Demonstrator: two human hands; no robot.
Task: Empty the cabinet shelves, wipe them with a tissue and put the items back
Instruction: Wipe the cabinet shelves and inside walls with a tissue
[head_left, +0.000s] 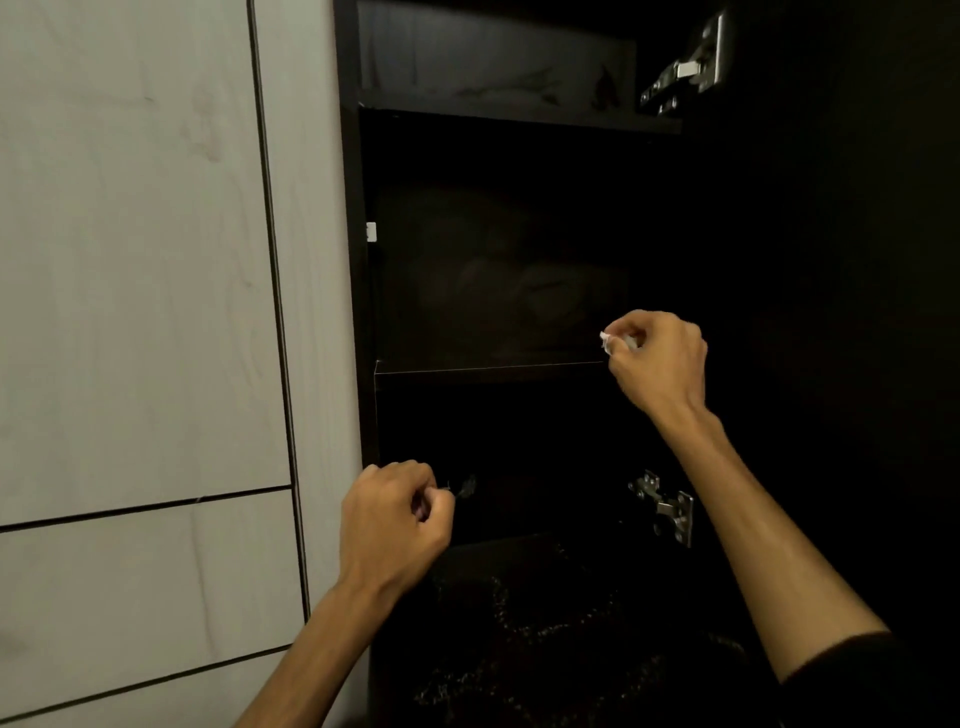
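I note the right hand with its grip pinched on a small tissue at the dark cabinet's middle shelf, left hand curled, contents unclear; risk: unseen items get knocked.

no readable text, labels, numbers or signs anywhere

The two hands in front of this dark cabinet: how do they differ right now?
The right hand is raised to the front edge of a shelf, while the left hand sits lower, nearer the pale door. The right hand pinches a small white tissue; whether the left hand holds anything cannot be told. Both have curled fingers and bare forearms.
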